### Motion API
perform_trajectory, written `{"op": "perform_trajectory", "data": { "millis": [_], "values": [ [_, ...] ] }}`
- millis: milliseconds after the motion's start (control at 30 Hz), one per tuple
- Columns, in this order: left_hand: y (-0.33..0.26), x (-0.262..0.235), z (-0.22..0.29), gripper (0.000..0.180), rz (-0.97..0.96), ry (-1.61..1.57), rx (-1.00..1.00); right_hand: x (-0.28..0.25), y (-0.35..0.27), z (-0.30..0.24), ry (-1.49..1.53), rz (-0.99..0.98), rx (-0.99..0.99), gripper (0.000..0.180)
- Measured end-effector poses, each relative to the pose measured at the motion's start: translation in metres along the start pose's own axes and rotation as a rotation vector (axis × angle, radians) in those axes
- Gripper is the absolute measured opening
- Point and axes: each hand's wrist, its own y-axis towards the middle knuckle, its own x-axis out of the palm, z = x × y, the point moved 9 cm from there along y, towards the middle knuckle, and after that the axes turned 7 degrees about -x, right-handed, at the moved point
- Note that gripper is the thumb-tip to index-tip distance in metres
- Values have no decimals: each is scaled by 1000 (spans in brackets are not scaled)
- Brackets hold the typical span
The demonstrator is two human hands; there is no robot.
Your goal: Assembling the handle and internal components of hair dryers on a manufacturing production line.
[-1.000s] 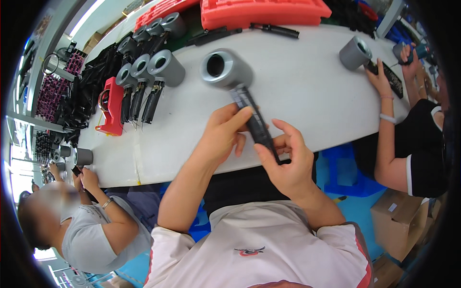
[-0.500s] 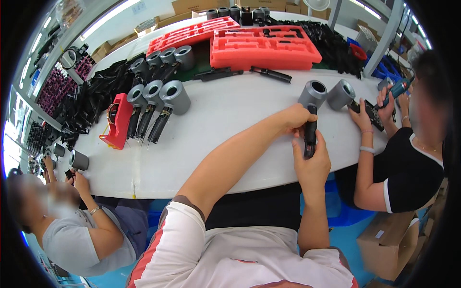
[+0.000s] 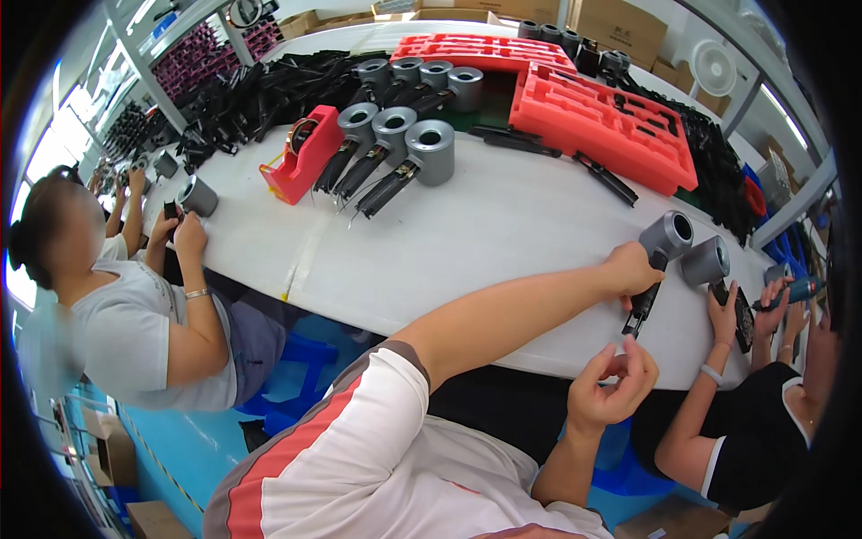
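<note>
A hair dryer body with a grey round head [image 3: 667, 235] and a black handle [image 3: 643, 304] lies at the right of the table, handle toward me. My left hand [image 3: 631, 271] is closed around the handle just below the head. Just below the handle's open lower end is my right hand [image 3: 611, 384], fingers curled and thumb bent in close to them. Whether something thin is between its fingertips I cannot make out. Beside the held one is a second grey head [image 3: 706, 260], whose handle a co-worker's hands [image 3: 723, 314] hold, along with a power screwdriver [image 3: 801, 289].
Several more hair dryer bodies [image 3: 431, 151] stand in rows beside a red tape dispenser [image 3: 305, 154]. Red foam trays [image 3: 602, 126] and black handle shells [image 3: 605, 178] lie farther back. At the left another person [image 3: 153, 314] works. A metal post [image 3: 795, 208] rises at the right.
The view has swung left, so the table's things appear farther right. My right hand has come off the handle's lower end and curled below it. My left hand still grips the handle.
</note>
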Motion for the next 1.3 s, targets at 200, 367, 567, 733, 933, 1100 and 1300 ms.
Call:
{"op": "perform_trajectory", "data": {
  "millis": [200,367,567,733,933,1100,1300],
  "values": [
    [6,8,0,48,66,104,59,43,-29,24,269,-206,224,14],
    [21,-6,-17,56,57,93,-10,55,-19,18,289,-210,90,21],
    [19,-6,-19,46,-41,26,-89,55,-17,20,359,-198,71,20],
    [12,5,-5,31,-106,18,-17,52,-15,17,312,-226,9,20],
    [6,-5,-7,32,-21,29,-66,58,-16,10,269,-264,4,17],
    [11,6,-9,43,8,163,-18,57,-25,12,189,-269,-36,17],
    [-5,-1,5,43,99,346,77,59,-24,4,131,-269,-62,13]
  ]
}}
